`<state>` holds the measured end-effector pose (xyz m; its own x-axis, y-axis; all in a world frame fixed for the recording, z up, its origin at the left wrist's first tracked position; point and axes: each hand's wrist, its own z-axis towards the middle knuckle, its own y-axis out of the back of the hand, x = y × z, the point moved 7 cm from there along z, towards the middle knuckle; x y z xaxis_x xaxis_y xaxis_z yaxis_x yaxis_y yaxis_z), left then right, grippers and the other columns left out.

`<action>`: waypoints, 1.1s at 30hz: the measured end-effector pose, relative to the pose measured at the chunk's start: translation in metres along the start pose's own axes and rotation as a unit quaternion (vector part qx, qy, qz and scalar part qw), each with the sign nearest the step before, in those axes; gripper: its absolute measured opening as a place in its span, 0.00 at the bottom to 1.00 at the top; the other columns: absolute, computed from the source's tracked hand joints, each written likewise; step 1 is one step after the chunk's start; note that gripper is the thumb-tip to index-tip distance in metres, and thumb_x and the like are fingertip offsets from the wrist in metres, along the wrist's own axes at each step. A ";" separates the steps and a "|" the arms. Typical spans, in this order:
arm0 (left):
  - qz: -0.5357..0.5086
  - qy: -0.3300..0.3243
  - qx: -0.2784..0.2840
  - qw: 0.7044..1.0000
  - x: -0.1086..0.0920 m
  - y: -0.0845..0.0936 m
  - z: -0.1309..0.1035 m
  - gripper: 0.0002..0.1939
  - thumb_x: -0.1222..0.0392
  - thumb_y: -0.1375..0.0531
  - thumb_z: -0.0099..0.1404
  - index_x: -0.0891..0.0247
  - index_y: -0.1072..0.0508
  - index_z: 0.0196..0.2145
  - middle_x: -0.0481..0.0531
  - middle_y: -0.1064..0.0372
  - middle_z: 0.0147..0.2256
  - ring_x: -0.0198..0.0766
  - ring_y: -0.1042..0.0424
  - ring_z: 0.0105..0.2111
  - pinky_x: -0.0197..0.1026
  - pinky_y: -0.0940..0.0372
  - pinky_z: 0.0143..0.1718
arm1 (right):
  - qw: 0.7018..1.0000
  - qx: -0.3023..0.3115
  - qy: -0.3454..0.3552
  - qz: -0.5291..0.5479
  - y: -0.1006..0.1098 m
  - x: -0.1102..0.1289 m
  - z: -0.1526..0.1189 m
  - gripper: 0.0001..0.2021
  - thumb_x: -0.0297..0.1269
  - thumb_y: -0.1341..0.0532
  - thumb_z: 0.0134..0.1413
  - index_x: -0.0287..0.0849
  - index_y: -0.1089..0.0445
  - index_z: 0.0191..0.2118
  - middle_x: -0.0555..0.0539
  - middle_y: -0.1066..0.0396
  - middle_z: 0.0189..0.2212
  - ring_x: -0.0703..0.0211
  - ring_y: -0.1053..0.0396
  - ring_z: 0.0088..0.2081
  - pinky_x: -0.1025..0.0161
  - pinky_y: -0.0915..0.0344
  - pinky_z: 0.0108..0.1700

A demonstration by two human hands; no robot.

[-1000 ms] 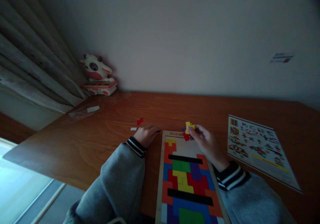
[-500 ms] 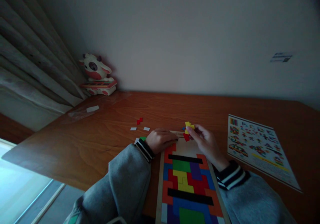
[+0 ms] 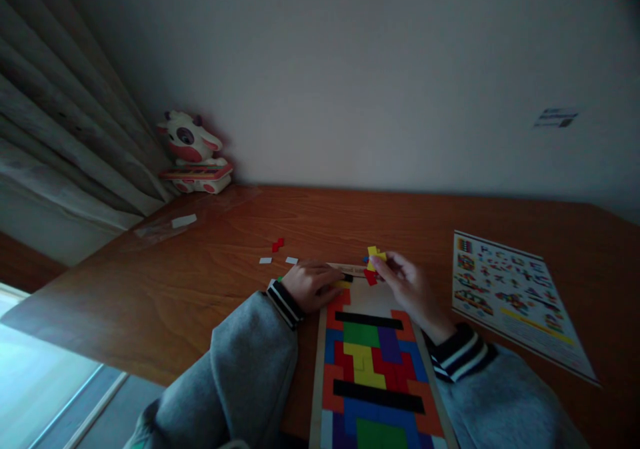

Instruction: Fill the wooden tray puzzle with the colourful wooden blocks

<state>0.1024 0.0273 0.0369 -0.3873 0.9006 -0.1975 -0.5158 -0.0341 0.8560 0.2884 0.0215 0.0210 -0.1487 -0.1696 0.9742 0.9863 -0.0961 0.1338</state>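
A wooden puzzle board (image 3: 316,385) lies in front of me, filled with coloured block-shaped pieces in its lower and middle part. My left hand (image 3: 311,285) rests over its upper left edge, fingers stretched toward a short black piece (image 3: 347,277) and a yellow one by the corner. I cannot make out anything held there. Above the upper right of the board, my right hand (image 3: 406,287) pinches a yellow puzzle piece (image 3: 376,257) between thumb and fingers. A red piece (image 3: 370,277) and a bit of blue show right beside it; whether they are held too is unclear.
Beyond my left hand lie a red piece (image 3: 278,244) and two white pieces (image 3: 265,260). A printed pattern sheet (image 3: 520,302) is on the right of the wooden table (image 3: 400,219). At the back left stands a toy cow (image 3: 193,152), near a curtain (image 3: 65,122).
My left hand has drawn back slightly to the left, uncovering the black and yellow pieces at the board's upper left corner. My right hand keeps its pinch, nearly in place.
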 end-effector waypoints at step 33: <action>0.065 -0.019 -0.006 0.998 -0.006 0.008 -0.007 0.16 0.52 0.45 0.70 0.66 0.24 0.45 0.59 0.23 0.37 0.44 0.23 0.39 0.45 0.27 0.42 | 1.000 0.029 -0.007 -0.001 -0.002 -0.004 -0.001 0.17 0.54 0.38 0.55 0.44 0.29 0.35 0.48 0.27 0.31 0.58 0.30 0.34 0.61 0.33 0.36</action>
<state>0.0957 0.0189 0.0417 -0.4221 0.9041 -0.0666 -0.4720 -0.1564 0.8676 0.2871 0.0216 0.0163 -0.1500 -0.1550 0.9765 0.9886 -0.0395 0.1456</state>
